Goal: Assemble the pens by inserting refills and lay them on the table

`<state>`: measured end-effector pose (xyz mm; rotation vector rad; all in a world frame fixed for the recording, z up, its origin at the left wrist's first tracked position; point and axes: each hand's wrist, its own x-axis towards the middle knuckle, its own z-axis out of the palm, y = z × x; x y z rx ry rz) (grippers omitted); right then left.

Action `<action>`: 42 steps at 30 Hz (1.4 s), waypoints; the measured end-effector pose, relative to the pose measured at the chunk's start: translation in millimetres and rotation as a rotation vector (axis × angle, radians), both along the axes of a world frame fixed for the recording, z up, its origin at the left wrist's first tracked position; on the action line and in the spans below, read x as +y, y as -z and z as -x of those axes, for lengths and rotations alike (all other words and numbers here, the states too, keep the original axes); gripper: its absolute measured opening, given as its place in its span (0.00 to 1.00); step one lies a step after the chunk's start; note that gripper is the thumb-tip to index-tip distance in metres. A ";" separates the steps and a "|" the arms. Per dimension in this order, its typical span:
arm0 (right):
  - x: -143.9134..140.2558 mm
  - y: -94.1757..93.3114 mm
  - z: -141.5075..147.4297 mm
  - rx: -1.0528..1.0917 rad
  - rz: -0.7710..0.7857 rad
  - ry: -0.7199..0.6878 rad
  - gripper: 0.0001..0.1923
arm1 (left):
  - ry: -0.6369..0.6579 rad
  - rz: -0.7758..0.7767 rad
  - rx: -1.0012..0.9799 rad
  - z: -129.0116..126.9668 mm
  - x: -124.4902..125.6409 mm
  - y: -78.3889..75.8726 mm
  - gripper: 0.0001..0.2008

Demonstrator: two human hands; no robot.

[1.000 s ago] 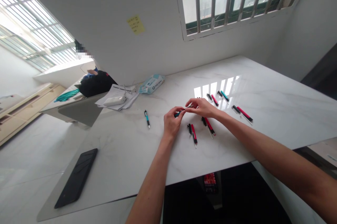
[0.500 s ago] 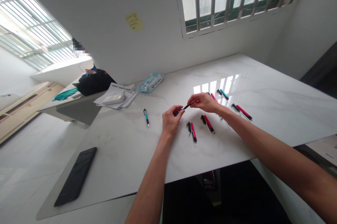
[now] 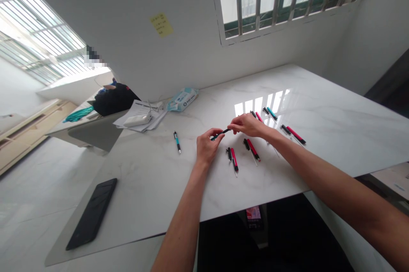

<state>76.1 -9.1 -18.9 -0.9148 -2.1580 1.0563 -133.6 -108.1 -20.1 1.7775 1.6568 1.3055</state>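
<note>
- Pen (image 3: 220,134), teal and black, slim: held above the desk (image 3: 319,106) between both hands, lying nearly level with its black end toward the right.
- Left hand (image 3: 207,146): fingers closed in a pinch on the teal end of the pen; wrist low, close over the desk.
- Right hand (image 3: 247,124): fingertips closed on the black end of the same pen; forearm stretches in from the lower right.
- Red and black pen (image 3: 234,159): flat on the desk just beside the left hand, on its right.
- Second red and black pen (image 3: 252,150): flat, under the right wrist, near the first.
- Third red and black pen (image 3: 294,134): farther right, well apart from the hands.
- Teal pen (image 3: 271,113): beyond the right hand, next to a window reflection in the desk.
- Lone teal pen (image 3: 177,142): left of the hands, apart from the group.
- Wet-wipe pack (image 3: 182,99): pale blue, at the back of the desk by the wall.
- Papers (image 3: 140,116): loose stack at the desk's back left corner.
- Dark phone (image 3: 92,213): flat near the front left edge.
- Yellow sticky note (image 3: 161,24): on the wall above.
</note>
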 end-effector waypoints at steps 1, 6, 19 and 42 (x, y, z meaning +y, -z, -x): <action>-0.7 -0.8 -0.2 -0.030 -0.015 0.011 0.20 | 0.006 -0.002 -0.005 0.3 0.1 0.6 0.08; -2.5 -4.6 -1.9 0.048 -0.014 -0.043 0.13 | -0.015 0.009 0.018 1.7 2.3 2.9 0.06; -1.6 -6.1 -3.5 0.029 -0.001 -0.061 0.13 | -0.038 0.029 0.078 1.1 0.8 1.1 0.07; -5.1 -8.2 -3.3 -0.006 -0.054 -0.073 0.14 | -0.004 0.017 0.037 -0.6 0.7 -0.8 0.09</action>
